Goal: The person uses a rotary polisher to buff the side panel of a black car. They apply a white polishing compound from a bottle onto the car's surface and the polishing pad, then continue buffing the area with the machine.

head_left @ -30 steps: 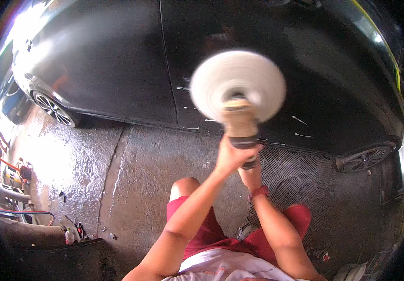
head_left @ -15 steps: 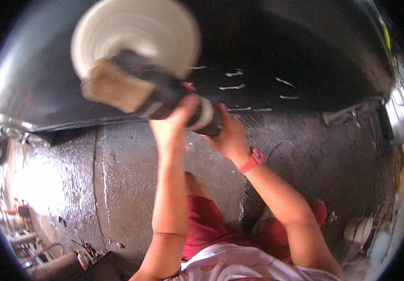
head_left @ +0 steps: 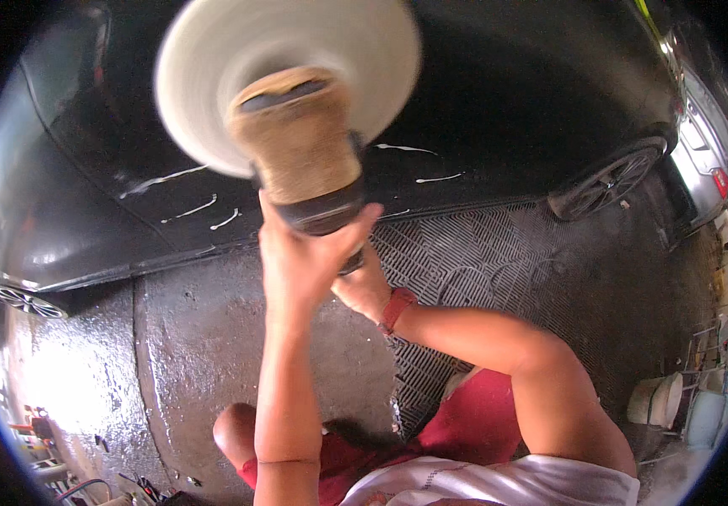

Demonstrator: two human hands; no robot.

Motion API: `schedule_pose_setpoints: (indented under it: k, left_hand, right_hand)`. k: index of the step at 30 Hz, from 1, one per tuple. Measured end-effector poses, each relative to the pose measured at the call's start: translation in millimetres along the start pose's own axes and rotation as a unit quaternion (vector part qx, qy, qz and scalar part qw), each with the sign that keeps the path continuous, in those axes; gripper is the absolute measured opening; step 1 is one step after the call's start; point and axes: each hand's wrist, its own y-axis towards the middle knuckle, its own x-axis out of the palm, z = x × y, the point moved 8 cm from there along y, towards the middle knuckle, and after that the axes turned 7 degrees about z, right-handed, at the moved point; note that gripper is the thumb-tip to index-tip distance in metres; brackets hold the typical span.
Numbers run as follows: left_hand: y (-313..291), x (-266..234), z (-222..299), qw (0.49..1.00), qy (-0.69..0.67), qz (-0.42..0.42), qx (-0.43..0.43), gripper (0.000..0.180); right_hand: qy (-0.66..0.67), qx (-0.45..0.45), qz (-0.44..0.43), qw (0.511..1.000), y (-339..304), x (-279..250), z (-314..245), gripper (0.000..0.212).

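Note:
A car polisher [head_left: 309, 156] with a tan cover over its head and a black body is held in front of me. Its large round white pad [head_left: 199, 101] lies against the side of a black car [head_left: 482, 101] and is smeared by motion. My left hand [head_left: 292, 253] is wrapped round the black body just behind the tan cover, thumb across the top. Closer to me, my right hand [head_left: 367, 288], with a red watch at the wrist, is closed round the rear end of the polisher; part of its grip is hidden behind my left hand.
Streaks of white compound [head_left: 406, 149] mark the car's panel on both sides of the pad. The car's wheels [head_left: 608, 181] stand at right and far left. Below are wet concrete and a ribbed floor mat [head_left: 465, 253]. A bucket [head_left: 655, 400] stands at the lower right.
The polisher has swung round, its rear end now pointing toward me, and the pad sits farther right in view. Both hands keep their hold. My view of the car and floor has shifted.

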Motion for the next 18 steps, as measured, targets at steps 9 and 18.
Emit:
schedule_pose_setpoints:
  k: [9, 18]
  left_hand:
    - [-44.0, 134.9, 160.2, 0.83, 0.022, 0.095, 0.55, 0.101]
    - [-55.4, 272.4, 178.2, 0.855, -0.205, -0.049, 0.474, 0.059]
  right_hand:
    - [0.068, 0.02, 0.081, 0.994, 18.9, -153.6, 6.8, 0.052]
    - [0.203, 0.107, 0.095, 0.969, -15.8, -253.7, 118.1, 0.063]
